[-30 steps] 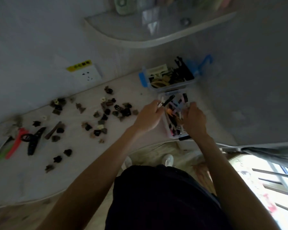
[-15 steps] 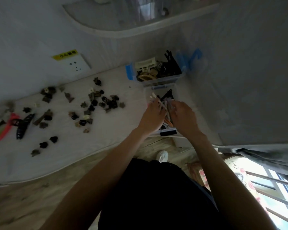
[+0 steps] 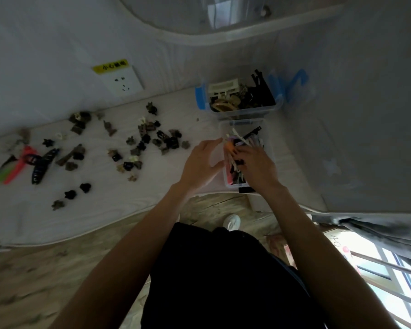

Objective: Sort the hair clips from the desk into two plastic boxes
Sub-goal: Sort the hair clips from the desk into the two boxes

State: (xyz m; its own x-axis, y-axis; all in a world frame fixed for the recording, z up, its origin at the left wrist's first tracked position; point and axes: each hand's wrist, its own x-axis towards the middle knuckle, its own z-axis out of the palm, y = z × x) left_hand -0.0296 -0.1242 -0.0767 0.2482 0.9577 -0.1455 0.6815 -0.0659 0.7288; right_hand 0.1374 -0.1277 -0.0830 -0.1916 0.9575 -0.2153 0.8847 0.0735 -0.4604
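Partly sorted: both plastic boxes [image 3: 244, 108] filled, many hair clips [image 3: 150, 143] left on desk [image 3: 93, 205]; left hand [image 3: 201, 162] spread empty, right hand [image 3: 256, 166] seemingly pressing clips, grip unclear.

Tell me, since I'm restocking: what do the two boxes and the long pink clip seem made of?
Both boxes, far and near, look like clear glossy plastic: the contents show through the walls. The pink clip looks like smooth, bright, probably moulded plastic.
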